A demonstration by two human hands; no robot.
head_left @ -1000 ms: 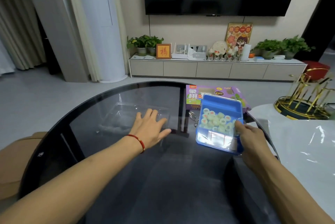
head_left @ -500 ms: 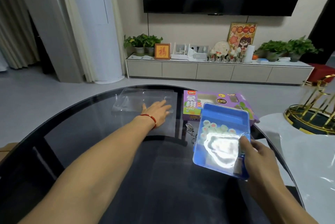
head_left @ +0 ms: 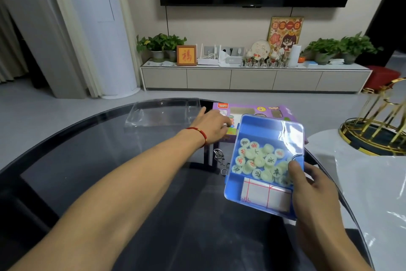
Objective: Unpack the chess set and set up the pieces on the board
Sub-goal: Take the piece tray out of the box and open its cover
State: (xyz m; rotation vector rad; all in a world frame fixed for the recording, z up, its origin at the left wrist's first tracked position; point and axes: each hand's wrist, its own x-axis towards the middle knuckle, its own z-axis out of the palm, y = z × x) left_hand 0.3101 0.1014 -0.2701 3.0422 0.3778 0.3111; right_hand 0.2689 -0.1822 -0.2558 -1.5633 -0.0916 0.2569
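Reaching across: left hand (head_left: 212,124), a red cord bracelet (head_left: 198,132) at its wrist, stretches up the middle of the frame over the round dark glass table (head_left: 92,161); its fingertips lie at the near left edge of the purple cardboard game box (head_left: 257,112), fingers loosely bent with nothing visibly held, though actual contact with the box cannot be told.
Upper left of table: clear plastic lid tray (head_left: 162,113) lies flat at the far rim, just left of the left hand and beside the purple box.
Centre: small bent-wire metal puzzle (head_left: 219,156) lies on the glass between the left forearm and the blue case.
Right of centre: blue plastic chess case with a clear cover (head_left: 267,164) is tilted above the table, its far end overlapping the purple box in the picture.
Inside the case: pale green round chess pieces with red and dark characters (head_left: 259,162) are heaped in the middle compartment; folded white paper board with red lines (head_left: 264,196) lies in the near compartment.
Lower right: right hand (head_left: 314,191) clamps the case at its right near corner, thumb on the clear cover over the pieces, other fingers curled round the edge.
Far right: white marble-look table (head_left: 373,183) carries a gold wire stand (head_left: 382,130).
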